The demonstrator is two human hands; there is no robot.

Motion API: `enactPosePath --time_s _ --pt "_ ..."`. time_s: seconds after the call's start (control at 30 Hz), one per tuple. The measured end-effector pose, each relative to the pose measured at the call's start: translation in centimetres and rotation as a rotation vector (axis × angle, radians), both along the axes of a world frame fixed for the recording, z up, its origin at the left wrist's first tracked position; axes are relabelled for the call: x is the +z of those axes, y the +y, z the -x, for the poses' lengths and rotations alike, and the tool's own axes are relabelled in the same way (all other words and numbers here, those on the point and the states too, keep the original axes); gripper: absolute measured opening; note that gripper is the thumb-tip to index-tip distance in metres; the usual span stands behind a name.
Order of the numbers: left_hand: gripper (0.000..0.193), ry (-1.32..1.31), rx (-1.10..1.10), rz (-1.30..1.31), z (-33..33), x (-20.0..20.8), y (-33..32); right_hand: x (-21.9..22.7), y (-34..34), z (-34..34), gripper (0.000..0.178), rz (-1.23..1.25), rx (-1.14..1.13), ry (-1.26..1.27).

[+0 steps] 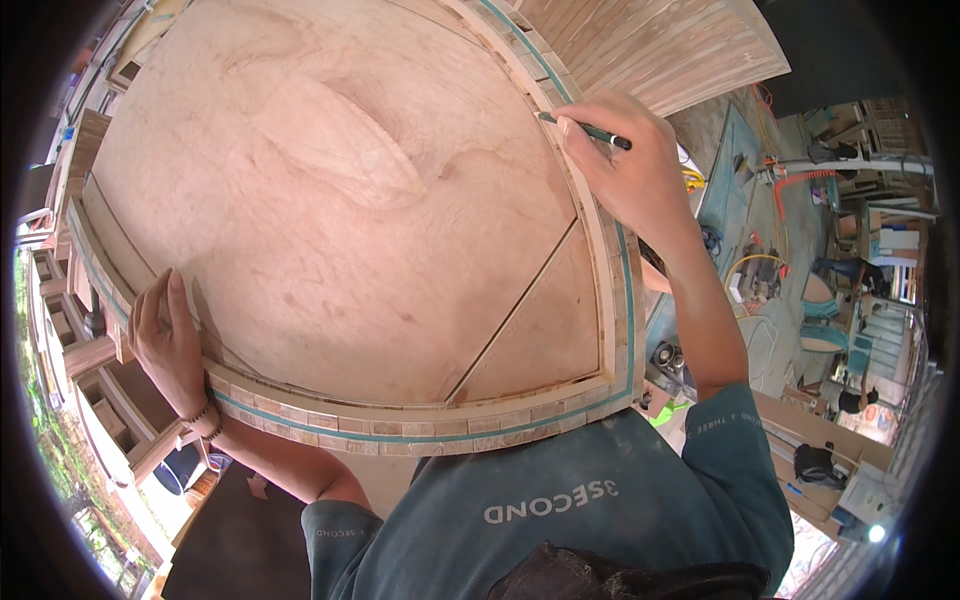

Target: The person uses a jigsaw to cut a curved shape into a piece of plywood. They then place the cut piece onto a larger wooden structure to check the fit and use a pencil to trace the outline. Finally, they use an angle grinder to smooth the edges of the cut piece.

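A large wooden panel [330, 250] with a curved, raised rim [420, 425] fills the middle of the view. The rim is made of small wood blocks with a teal stripe running through it. In my right hand [640, 160] is a dark green pencil [605, 135], pinched between thumb and fingers. Its tip points left, at the inner edge of the rim on the panel's right side. At the left side, my left hand [168, 340] is bent over the rim and grips it, a bracelet round the wrist.
A slatted wooden panel [660, 50] stands beyond the far right rim. Wooden frames with openings [110, 410] are at the left. Farther right, a red coiled hose [785, 195], cables and tools lie about the workshop floor. A person [850, 270] is in the background.
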State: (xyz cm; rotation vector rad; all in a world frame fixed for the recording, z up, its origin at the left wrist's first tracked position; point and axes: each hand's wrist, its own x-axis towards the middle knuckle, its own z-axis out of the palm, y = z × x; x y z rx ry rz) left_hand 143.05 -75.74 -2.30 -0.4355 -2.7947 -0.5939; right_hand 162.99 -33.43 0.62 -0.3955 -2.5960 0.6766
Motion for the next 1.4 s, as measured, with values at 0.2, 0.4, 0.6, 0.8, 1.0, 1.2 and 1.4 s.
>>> enactPosePath --time_s 0.2,0.4,0.6,0.8,1.0,1.2,1.4 --pt "0.040 0.005 0.010 0.018 -0.1 0.1 0.2 -0.1 -0.4 0.1 0.018 0.021 -0.047 0.001" --pt "0.041 -0.003 0.010 0.010 -0.2 0.2 0.1 0.0 -0.5 -1.2 0.019 0.017 -0.025 -0.009" --pt "0.040 -0.011 0.014 0.022 -0.2 0.2 0.2 0.4 -1.2 -1.5 0.018 0.090 -0.087 -0.054" --pt "0.037 0.001 0.006 0.008 -0.1 -0.1 -0.1 0.6 -1.3 -2.4 0.018 0.012 -0.039 -0.039" --pt "0.036 0.011 -0.012 0.006 0.1 -0.3 -0.2 0.4 -1.4 -2.8 0.017 0.031 -0.057 -0.033" --pt "0.036 0.020 -0.013 0.009 0.1 -0.4 -0.4 0.3 -1.4 -3.2 0.017 0.013 -0.035 -0.028" --pt "0.038 0.005 -0.010 0.007 0.0 -0.2 -0.2 0.6 -1.7 -3.5 0.018 0.015 -0.071 -0.069"
